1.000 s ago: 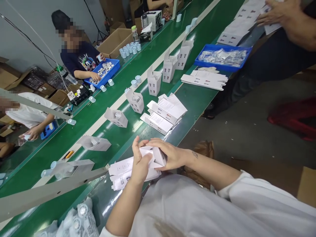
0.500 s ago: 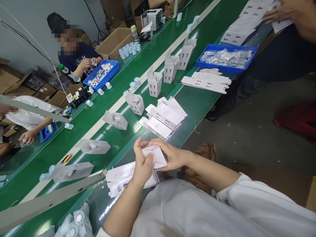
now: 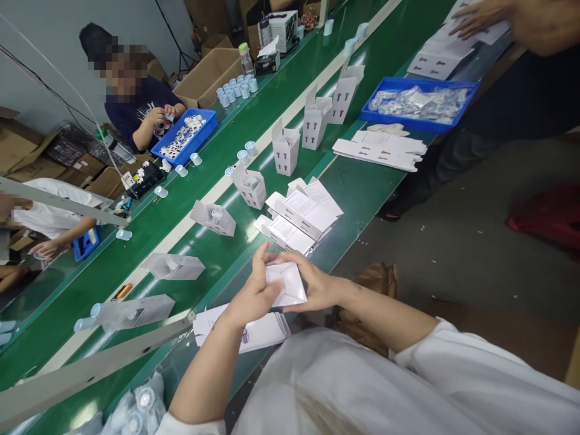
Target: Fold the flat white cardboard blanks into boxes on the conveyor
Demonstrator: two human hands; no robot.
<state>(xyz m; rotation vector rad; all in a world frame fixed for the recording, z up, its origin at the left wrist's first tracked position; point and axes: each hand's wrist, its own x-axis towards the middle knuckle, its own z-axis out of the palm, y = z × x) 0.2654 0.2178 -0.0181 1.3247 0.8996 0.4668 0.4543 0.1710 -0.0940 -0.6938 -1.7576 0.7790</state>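
Between my two hands is a white cardboard box (image 3: 290, 285), with a square end turned toward me and fold lines meeting near its middle. My left hand (image 3: 251, 293) wraps the box's left side, its thumb pressed against that end. Around the right and far sides, the fingers of my right hand (image 3: 317, 281) are closed. Under my left forearm lies a stack of flat printed cartons (image 3: 265, 333), partly covered by that arm. Just beyond my hands rest folded cartons with printed sheets (image 3: 301, 211) on top.
Open filled boxes (image 3: 285, 154) stand in a row along the green conveyor (image 3: 181, 241). A metal bar (image 3: 95, 362) crosses at lower left, beside bagged parts (image 3: 140, 405). Blue trays (image 3: 421, 106) and co-workers are around the line; one co-worker's hand (image 3: 483, 18) touches cartons at upper right.
My left hand has turned and slid lower on the box, baring more of its square end. At upper right, the co-worker's hand has moved left over the cartons.
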